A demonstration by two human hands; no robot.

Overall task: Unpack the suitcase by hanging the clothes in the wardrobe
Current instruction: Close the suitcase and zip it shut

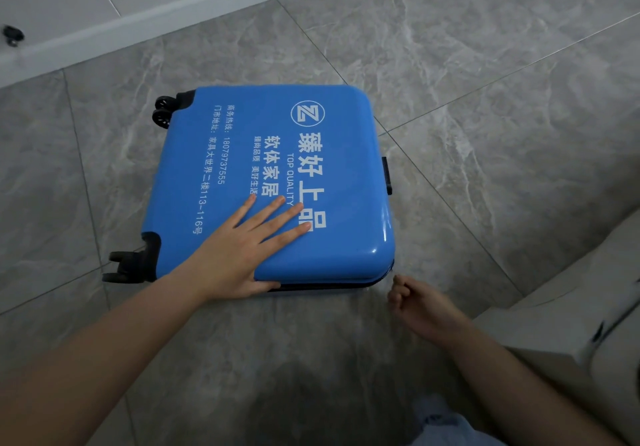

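At the centre of the frame the blue suitcase is lying flat and shut on the grey tiled floor, its black wheels pointing toward the left edge and a black side handle showing on its right edge. Across the lower part of the lid the left hand is resting palm down with fingers spread, pressing rather than gripping. Just below the case's lower right corner the right hand is hovering with fingers curled together, apparently pinching nothing, though whether it has the zipper pull I cannot tell. Judging by the glossy shell, the case is probably stiff and slippery, so the seam along the near edge looks the sensible place to take hold. No clothes or wardrobe are showing.
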